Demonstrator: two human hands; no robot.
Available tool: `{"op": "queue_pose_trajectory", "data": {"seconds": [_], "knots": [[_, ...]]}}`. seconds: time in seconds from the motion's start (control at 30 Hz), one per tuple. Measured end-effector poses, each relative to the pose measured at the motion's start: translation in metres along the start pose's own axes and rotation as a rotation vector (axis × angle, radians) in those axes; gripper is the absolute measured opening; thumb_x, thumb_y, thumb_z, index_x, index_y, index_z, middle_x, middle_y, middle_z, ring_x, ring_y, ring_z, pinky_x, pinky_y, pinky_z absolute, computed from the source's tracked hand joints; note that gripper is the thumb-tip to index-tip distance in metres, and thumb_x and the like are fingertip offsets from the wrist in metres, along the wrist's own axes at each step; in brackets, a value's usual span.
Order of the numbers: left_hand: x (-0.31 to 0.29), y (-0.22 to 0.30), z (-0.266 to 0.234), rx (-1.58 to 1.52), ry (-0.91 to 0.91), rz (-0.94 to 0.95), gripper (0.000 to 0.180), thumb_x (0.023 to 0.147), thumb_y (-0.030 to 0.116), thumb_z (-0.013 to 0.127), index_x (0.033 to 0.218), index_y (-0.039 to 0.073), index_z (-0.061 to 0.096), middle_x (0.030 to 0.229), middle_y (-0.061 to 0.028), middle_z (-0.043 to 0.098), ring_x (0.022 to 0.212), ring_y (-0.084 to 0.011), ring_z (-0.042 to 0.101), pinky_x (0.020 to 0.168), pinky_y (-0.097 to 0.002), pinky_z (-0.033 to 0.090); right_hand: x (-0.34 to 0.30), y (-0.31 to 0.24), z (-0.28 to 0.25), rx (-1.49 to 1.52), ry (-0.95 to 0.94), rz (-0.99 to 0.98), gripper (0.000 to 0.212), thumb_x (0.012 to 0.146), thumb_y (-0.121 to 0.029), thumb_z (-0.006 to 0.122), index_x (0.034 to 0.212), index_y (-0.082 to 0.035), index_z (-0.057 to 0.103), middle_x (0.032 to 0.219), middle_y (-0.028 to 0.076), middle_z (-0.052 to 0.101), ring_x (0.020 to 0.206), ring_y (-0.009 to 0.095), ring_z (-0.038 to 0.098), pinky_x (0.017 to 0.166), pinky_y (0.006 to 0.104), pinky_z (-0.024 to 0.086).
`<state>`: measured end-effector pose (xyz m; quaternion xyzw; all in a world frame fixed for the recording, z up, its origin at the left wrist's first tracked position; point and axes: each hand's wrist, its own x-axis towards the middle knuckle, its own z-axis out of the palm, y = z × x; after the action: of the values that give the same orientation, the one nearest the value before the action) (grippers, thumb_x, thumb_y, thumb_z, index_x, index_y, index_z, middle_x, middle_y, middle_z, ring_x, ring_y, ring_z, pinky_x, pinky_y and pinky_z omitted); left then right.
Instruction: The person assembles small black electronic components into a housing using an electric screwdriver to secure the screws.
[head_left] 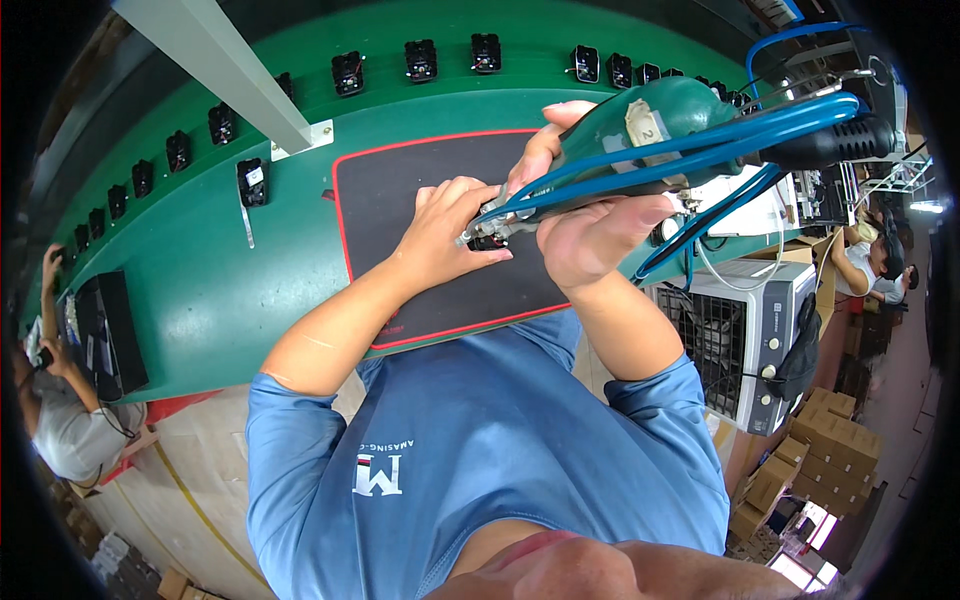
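Note:
My right hand [590, 220] is wrapped round a green power screwdriver [640, 125] with blue tubing [700, 150] along its body. The tool slants down to the left, its tip over a small black part [488, 242]. Around that part, the fingers of my left hand [450, 225] are closed, steadying it above the black mat [400, 290] with a red border. The tool and my fingers hide most of the part.
Similar black units [421, 60] stand in a row along the green bench's [220, 300] far side. A grey post [225, 70] rises at the left. An air cooler [740, 340] stands at right. Another person [75, 415] works at far left; cartons [835, 450] are stacked lower right.

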<state>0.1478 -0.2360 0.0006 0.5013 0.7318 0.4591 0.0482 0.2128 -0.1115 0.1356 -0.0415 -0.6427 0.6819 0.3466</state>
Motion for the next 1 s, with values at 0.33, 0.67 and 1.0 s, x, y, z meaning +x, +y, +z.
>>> {"op": "queue_pose_trajectory", "data": {"seconds": [0.33,0.67,1.0], "knots": [[0.007,-0.009,0.002,-0.134,-0.091,-0.065,0.079,0.065,0.037,0.09,0.132,0.009,0.056,0.117,-0.0089,0.057,0.114,-0.0278,0.053,0.095,-0.0403,0.033,0.012,-0.005,-0.001,0.097,-0.012,0.029,0.109,0.071,-0.095,0.04,0.117,0.003,0.052,0.071,0.009,0.059,0.062,0.018,0.061,0.056,0.03,0.052],[0.082,0.003,0.002,0.16,-0.032,-0.023,0.078,0.072,0.028,0.081,0.138,0.004,0.048,0.127,-0.0135,0.052,0.123,-0.0309,0.05,0.101,-0.0458,0.034,0.016,-0.051,-0.073,0.049,0.03,-0.125,0.11,0.08,-0.091,0.034,0.128,0.007,0.05,0.072,0.007,0.056,0.057,0.015,0.056,0.051,0.0269,0.048],[0.235,-0.089,0.039,0.596,-0.079,-0.18,0.079,0.071,0.024,0.082,0.139,0.004,0.046,0.133,-0.0152,0.052,0.128,-0.0321,0.049,0.102,-0.0523,0.036,-0.03,-0.019,-0.117,-0.035,0.17,0.002,0.11,0.074,-0.093,0.042,0.123,0.004,0.052,0.074,0.006,0.056,0.063,0.013,0.057,0.054,0.0242,0.047]]}}
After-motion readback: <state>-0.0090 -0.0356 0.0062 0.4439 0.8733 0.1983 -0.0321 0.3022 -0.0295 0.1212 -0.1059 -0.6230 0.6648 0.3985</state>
